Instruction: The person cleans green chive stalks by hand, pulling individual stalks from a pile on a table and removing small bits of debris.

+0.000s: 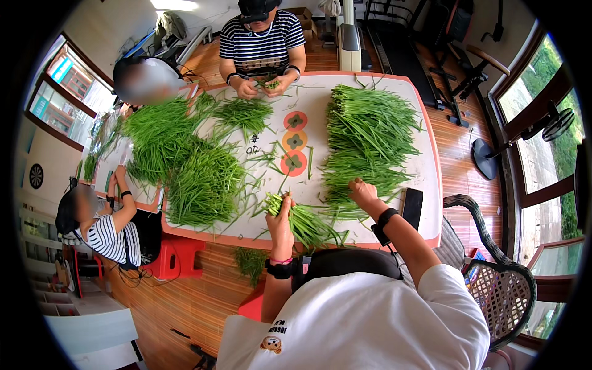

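Observation:
My left hand (280,225) is wrapped around a bunch of green garlic chives (306,225). The pale cut ends stick out to the left of the thumb, and the leaves trail right over the table's near edge. My right hand (364,194) rests at the near end of a long heap of chives (370,134), palm down with curled fingers. Whether those fingers pinch any stems is hidden. A black smartphone (412,208) lies just right of my right forearm. Loose chive pieces (270,157) are scattered left of the heap.
Two big chive piles (203,180) (159,132) cover the left of the white table (314,99). Across it, a person (261,46) handles a few stems; two others work at left. A red stool (178,256), a wicker chair (502,291) and a fan (485,157) stand around.

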`<state>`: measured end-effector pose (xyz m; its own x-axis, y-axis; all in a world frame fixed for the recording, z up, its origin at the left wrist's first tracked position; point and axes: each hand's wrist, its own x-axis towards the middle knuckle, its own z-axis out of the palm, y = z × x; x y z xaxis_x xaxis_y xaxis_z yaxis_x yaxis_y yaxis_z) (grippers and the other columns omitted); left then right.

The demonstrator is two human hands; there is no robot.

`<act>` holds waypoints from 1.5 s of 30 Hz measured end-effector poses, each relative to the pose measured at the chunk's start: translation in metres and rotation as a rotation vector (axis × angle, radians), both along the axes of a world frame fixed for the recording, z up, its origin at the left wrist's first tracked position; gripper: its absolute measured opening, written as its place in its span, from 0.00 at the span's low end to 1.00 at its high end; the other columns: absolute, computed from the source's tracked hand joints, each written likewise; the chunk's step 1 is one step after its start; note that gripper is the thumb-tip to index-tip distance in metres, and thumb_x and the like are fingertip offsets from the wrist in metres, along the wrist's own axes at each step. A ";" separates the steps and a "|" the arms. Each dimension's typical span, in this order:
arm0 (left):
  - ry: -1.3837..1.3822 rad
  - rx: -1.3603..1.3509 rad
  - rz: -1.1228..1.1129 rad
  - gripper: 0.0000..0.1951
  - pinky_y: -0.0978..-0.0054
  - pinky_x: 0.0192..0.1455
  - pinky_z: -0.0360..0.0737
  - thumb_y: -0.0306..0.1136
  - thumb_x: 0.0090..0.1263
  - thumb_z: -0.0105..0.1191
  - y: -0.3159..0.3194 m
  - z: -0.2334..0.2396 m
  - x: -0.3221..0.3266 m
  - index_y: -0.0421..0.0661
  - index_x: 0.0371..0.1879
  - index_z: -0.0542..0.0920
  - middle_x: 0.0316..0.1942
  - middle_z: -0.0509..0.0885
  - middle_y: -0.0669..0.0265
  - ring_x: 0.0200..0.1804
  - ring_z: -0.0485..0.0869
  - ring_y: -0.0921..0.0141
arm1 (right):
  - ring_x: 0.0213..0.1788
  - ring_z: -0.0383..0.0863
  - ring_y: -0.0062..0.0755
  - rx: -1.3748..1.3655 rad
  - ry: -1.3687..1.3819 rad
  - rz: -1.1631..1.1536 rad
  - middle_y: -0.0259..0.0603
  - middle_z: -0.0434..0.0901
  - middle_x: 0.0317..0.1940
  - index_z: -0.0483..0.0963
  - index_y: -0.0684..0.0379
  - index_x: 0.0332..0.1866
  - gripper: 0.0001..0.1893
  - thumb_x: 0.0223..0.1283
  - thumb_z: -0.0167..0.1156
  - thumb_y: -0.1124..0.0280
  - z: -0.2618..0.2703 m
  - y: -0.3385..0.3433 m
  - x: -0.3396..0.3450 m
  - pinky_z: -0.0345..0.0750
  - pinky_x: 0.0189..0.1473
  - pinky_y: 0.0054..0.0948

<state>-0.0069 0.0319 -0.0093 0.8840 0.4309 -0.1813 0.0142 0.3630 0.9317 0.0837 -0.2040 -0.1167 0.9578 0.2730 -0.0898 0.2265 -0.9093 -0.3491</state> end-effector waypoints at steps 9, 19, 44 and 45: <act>0.029 -0.041 -0.051 0.09 0.81 0.31 0.66 0.30 0.61 0.58 -0.003 -0.001 -0.001 0.39 0.36 0.80 0.29 0.80 0.70 0.32 0.75 0.79 | 0.34 0.79 0.46 -0.044 -0.040 0.025 0.40 0.75 0.35 0.74 0.54 0.30 0.06 0.49 0.56 0.66 -0.013 0.003 0.001 0.75 0.34 0.41; 0.060 0.043 -0.215 0.07 0.81 0.32 0.66 0.32 0.63 0.56 -0.002 -0.003 -0.001 0.41 0.34 0.80 0.28 0.80 0.70 0.32 0.74 0.79 | 0.33 0.79 0.42 0.196 -0.036 0.038 0.39 0.78 0.32 0.78 0.53 0.30 0.07 0.48 0.61 0.63 0.025 0.013 -0.004 0.75 0.34 0.36; 0.156 0.057 -0.242 0.11 0.82 0.30 0.67 0.32 0.58 0.61 -0.017 -0.012 0.002 0.40 0.37 0.81 0.30 0.82 0.71 0.30 0.75 0.80 | 0.16 0.72 0.18 1.092 0.545 0.092 0.37 0.79 0.26 0.75 0.66 0.39 0.10 0.56 0.60 0.70 0.119 0.060 -0.052 0.71 0.20 0.20; 0.133 0.053 -0.253 0.11 0.82 0.30 0.67 0.32 0.58 0.61 -0.018 -0.010 0.001 0.40 0.37 0.81 0.30 0.82 0.71 0.30 0.75 0.80 | 0.16 0.72 0.17 1.102 0.573 0.080 0.36 0.79 0.26 0.74 0.66 0.39 0.10 0.57 0.59 0.70 0.120 0.060 -0.050 0.70 0.19 0.19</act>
